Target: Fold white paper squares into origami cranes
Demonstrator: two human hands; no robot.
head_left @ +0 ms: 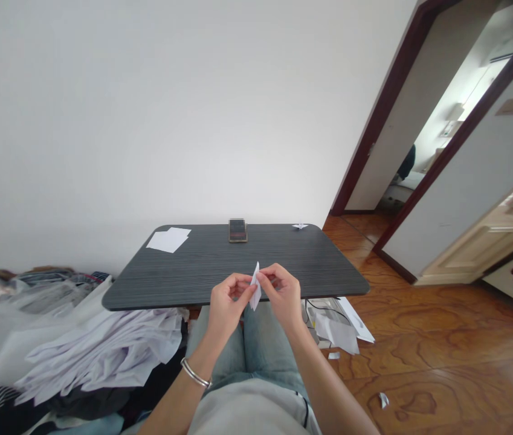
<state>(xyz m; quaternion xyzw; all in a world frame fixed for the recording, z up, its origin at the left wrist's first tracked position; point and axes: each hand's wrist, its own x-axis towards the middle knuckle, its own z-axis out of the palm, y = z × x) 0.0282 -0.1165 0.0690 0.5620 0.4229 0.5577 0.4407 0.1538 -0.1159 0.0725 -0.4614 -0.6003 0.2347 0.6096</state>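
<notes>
Left hand (226, 302) and right hand (282, 294) meet in front of me, both pinched onto one folded piece of white paper (255, 296). My left thumb and fingers hold its left side; my right thumb and fingers hold its right side. The folded piece is narrow and stands roughly upright, with a pointed top and the lower end directed toward my lap. In view it overlaps the near edge of the dark desk (193, 272); I cannot tell how far above the surface it is held.

A silver bracelet (196, 374) encircles my left wrist. Items on the desk are positioned as follows: loose white sheets (168, 240) at the far left, overlapping; a phone (238, 232) at the far edge, near the middle; a small folded paper shape (300, 226) at the far right corner. White cloth (115, 344) is heaped to the left of my legs. Paper scraps (383, 400) lie on the wooden floor (442, 356) to the right.
</notes>
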